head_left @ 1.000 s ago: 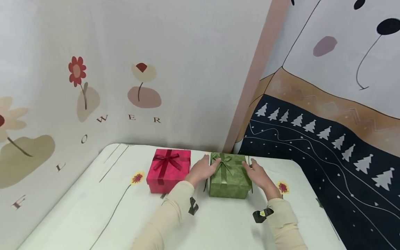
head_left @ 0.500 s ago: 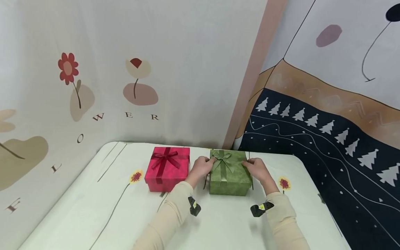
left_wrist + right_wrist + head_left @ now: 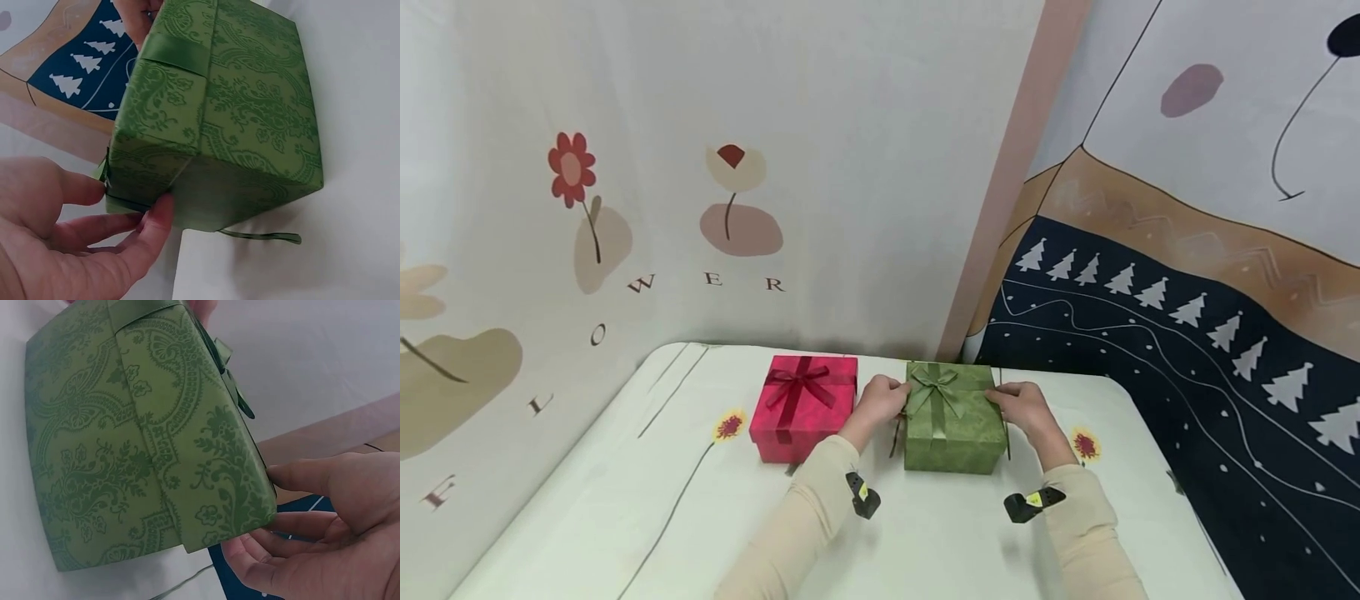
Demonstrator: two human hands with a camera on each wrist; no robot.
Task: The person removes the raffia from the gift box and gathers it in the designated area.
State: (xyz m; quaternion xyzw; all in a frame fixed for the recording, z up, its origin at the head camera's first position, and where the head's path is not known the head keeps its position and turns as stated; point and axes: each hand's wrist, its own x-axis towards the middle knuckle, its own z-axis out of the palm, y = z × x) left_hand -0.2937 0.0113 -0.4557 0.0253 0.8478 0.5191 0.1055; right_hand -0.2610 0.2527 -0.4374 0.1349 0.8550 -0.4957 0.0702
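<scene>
A green patterned gift box (image 3: 957, 450) with a ribbon bow (image 3: 937, 388) on its lid stands on the table. My left hand (image 3: 878, 402) is at the lid's left side. In the left wrist view its thumb (image 3: 84, 187) lies at the lid's top edge and its fingertips (image 3: 161, 212) curl against the lid's side. On the opposite side my right hand (image 3: 1027, 410) pinches the lid, thumb (image 3: 300, 477) on the top edge and fingers (image 3: 250, 559) at the side wall. The lid (image 3: 206, 444) sits down over the box body (image 3: 87, 462).
A red gift box (image 3: 796, 429) with a dark red bow stands just left of my left hand. Thin dark green ribbon ends (image 3: 269, 237) hang beside the green box. The white flower-printed table (image 3: 925, 542) meets a printed wall (image 3: 850, 208) at the back.
My hands have closed in from both sides, fingers curling onto the green lid's edges. The boxes keep their places; the head view has shifted slightly.
</scene>
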